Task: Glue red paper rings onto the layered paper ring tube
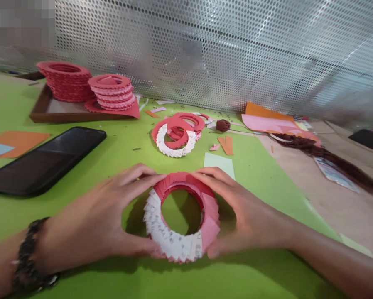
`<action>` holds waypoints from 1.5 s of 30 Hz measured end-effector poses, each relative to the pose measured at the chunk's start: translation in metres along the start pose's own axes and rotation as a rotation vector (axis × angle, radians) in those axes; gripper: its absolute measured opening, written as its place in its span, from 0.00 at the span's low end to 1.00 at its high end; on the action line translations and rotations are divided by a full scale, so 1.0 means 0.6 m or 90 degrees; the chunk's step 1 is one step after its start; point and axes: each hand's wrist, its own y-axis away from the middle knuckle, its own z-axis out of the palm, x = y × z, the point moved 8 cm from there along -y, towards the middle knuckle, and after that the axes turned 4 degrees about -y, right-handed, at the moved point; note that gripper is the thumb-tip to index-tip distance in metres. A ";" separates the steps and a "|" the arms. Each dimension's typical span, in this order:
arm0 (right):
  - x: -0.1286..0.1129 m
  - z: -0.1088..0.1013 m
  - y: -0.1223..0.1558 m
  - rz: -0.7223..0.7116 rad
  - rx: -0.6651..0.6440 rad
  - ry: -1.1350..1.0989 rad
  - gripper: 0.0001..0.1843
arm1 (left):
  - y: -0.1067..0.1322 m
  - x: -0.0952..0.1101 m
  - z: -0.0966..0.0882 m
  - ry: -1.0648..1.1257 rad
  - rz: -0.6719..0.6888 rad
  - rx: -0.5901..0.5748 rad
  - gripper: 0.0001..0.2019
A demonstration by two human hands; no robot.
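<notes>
A folded-paper ring (170, 244) in red, pink and printed white stands low over the green table, its round opening facing up toward me. My left hand (111, 211) curves around its left side, fingertips at the top edge and thumb at the lower left. From the other side my right hand (245, 211) grips it the same way, fingers on the red part and thumb at the lower right. More paper rings (177, 135), red and white, lie overlapping just beyond.
A brown tray (54, 118) at the back left bears stacks of red and pink rings (111, 93). A black phone-like device (49, 162) lies at left. Paper scraps, a brown ball (223, 125) and orange and pink sheets (267, 120) sit before a perforated metal panel (224, 58).
</notes>
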 end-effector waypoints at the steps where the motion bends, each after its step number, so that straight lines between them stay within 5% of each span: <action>1: -0.001 0.000 0.000 0.002 0.001 0.002 0.52 | 0.000 0.001 -0.001 -0.004 0.001 0.000 0.45; 19: 0.002 0.004 -0.002 0.020 -0.007 -0.009 0.51 | -0.006 -0.004 0.010 0.009 -0.051 -0.044 0.46; 24: 0.002 0.007 -0.004 0.034 -0.018 -0.026 0.51 | -0.010 -0.001 0.011 -0.011 -0.036 -0.059 0.40; 31: 0.005 0.009 -0.004 0.027 -0.028 -0.033 0.51 | -0.015 0.001 0.002 -0.069 -0.009 -0.083 0.47; 38: -0.001 0.006 -0.009 -0.043 0.002 0.000 0.49 | -0.044 0.052 0.012 -0.091 0.035 -0.190 0.60; 45: -0.006 0.003 -0.017 -0.047 -0.001 0.074 0.44 | -0.082 0.059 0.013 -0.054 0.059 -0.180 0.43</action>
